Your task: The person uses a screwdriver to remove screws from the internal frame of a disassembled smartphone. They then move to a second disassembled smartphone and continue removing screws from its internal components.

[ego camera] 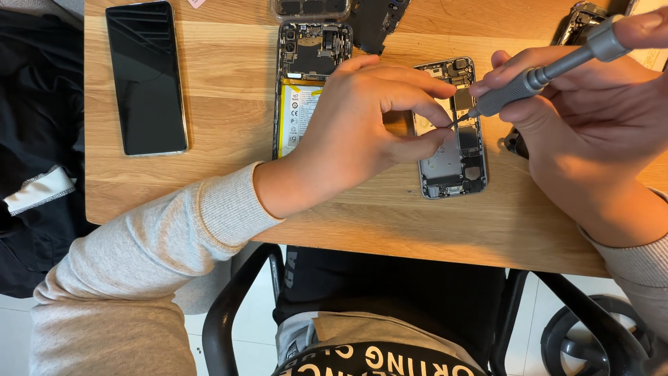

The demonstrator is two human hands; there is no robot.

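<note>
Two hands (362, 129) (591, 132) with a screwdriver (536, 78) over an opened phone frame (456, 163)

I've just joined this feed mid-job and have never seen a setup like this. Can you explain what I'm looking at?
There is no machine here: one camera worn on a person's head looks down at their own two bare hands over a light wooden table. The left hand pinches at an opened grey phone shell with bare internals. The right hand holds a slim grey metal screwdriver, its tip at that shell. Beside it lies a second opened phone with a yellow-edged white battery, and far left a whole black-screened phone, face up.
</note>
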